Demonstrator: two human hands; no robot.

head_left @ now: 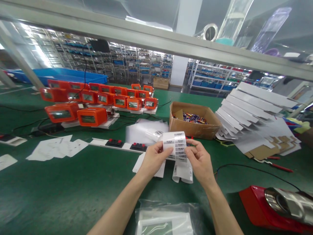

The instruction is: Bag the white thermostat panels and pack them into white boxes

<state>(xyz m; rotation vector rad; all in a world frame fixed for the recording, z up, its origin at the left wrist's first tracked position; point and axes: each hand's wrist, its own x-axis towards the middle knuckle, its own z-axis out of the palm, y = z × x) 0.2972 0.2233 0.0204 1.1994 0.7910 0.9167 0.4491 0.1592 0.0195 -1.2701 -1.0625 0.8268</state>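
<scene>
Between my two hands is a curved strip of white barcode labels [174,143], several small printed stickers running down its right part. My left hand [155,156] pinches the strip's left side, thumb across its front. At the right edge, my right hand [198,158] has its thumb and fingertips closed on the strip by the stickers. A loose tail of the label strip [183,171] curls down to the green table. Nearest me lies a clear plastic bag [166,218] with a white-framed flat item inside. White paper [160,169] sits under my left hand.
Rows of orange square-fronted units [91,117] stand at back left. A cardboard box [195,120] of small coloured parts is beyond my hands. Folded white cartons [246,111] lean at right, above a red-handled tool [281,167]. A red-and-metal device [276,209] sits front right. A shelf beam [146,37] crosses overhead.
</scene>
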